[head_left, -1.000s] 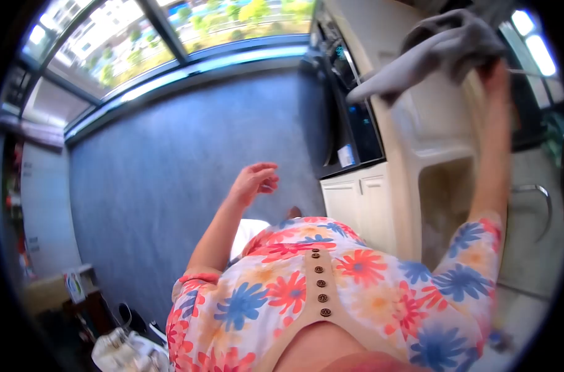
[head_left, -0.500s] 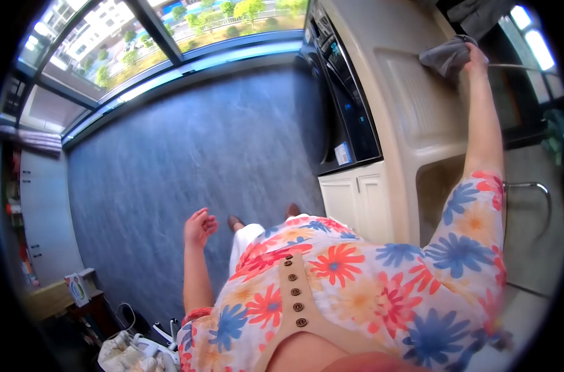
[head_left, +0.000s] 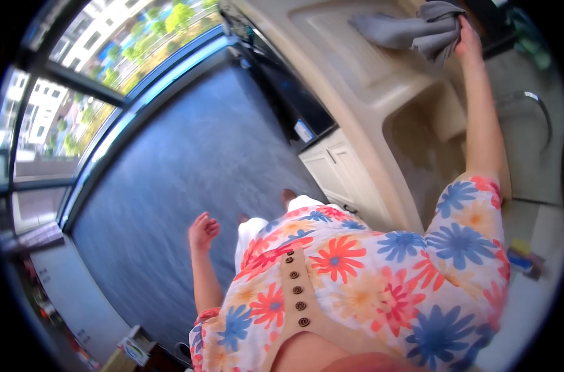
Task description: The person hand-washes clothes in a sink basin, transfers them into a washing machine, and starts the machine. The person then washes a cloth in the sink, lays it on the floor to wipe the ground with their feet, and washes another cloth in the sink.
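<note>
My right hand (head_left: 469, 40) is closed on a grey cloth (head_left: 434, 31), holding it at the upper right by one side. The cloth hangs in folds, and part of it trails left over the ridged washboard surface (head_left: 350, 49) of the beige sink unit. Whether its far end touches that surface cannot be made out. Below the cloth lies the sink basin (head_left: 418, 130). My left hand (head_left: 204, 232) hangs at my side above the dark floor, fingers loosely curled and a little apart, with nothing in it.
A white cabinet (head_left: 337, 164) and a black front-loading appliance (head_left: 294, 99) sit under the counter edge. A curved faucet (head_left: 545, 118) stands right of the basin. Windows (head_left: 77, 99) line the left, with a light cabinet (head_left: 77, 297) at lower left. The grey-blue floor (head_left: 170, 167) lies between.
My view has turned toward the sink side. The grey cloth, bunched before, now hangs longer and spreads left from my right hand. My left hand stays low at my side.
</note>
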